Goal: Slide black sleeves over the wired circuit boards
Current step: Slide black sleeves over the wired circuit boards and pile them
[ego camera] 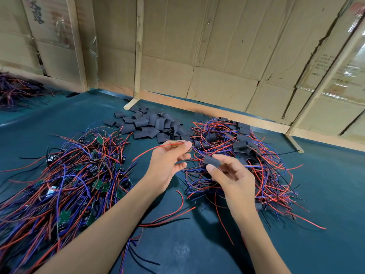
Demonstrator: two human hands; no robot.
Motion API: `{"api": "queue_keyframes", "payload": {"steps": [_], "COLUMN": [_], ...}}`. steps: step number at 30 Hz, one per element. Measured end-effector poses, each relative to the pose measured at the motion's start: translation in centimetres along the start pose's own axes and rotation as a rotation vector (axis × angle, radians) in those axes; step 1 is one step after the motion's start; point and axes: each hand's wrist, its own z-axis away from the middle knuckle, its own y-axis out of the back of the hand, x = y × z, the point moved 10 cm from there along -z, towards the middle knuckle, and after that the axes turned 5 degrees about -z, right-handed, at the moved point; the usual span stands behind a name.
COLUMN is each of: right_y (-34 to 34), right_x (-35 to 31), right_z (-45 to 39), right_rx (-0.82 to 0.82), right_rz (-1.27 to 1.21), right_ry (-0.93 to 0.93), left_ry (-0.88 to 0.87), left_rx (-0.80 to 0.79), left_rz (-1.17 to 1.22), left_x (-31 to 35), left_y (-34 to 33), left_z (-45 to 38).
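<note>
At the centre of the frame your right hand pinches 1 black sleeve between thumb and fingertips, while your left hand pinches the ends of a red wire; whether a board hangs from it I cannot tell. Sleeve and wire are near each other but apart, so this piece is not yet covered. Just beyond your right hand, the sleeved pile holds many finished pieces. At the lower left, the bare-board pile looks at least as large, so I judge about half remains. Spare sleeves lie heaped at the upper centre on the green mat.
</note>
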Motion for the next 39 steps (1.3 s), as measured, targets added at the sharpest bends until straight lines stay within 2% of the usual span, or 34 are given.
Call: {"api": "queue_keyframes", "payload": {"steps": [4, 9, 17, 28, 35, 39], "right_y": [-0.3, -0.7, -1.4, -1.0, -0.6, -0.3], "right_x": [-1.9, -1.4, -2.6, -3.1, -2.7, -2.1], "right_z": [0.5, 0.3, 0.8, 1.4, 1.1, 0.9], "right_rx": [0.029, 0.010, -0.004, 0.037, 0.041, 0.015], "right_rz": [0.655, 0.880, 0.781, 0.570, 0.541, 0.502], "right_ry": [0.253, 0.275, 0.374, 0.418, 0.423, 0.373], "left_ry": [-0.075, -0.120, -0.245, -0.278, -0.571, -0.659], "left_rx": [-0.089, -0.172, -0.244, -0.321, -0.290, -0.280], "left_rz": [-0.061, -0.080, -0.298, -0.292, -0.674, -0.818], "left_x": [0.6, 0.8, 0.7, 0.9, 2.8, 2.5], "left_y": [-1.1, -1.8, -2.7, -3.5, -4.5, -4.8], "left_z": [0.4, 0.6, 0.7, 1.4, 3.4, 3.7]}}
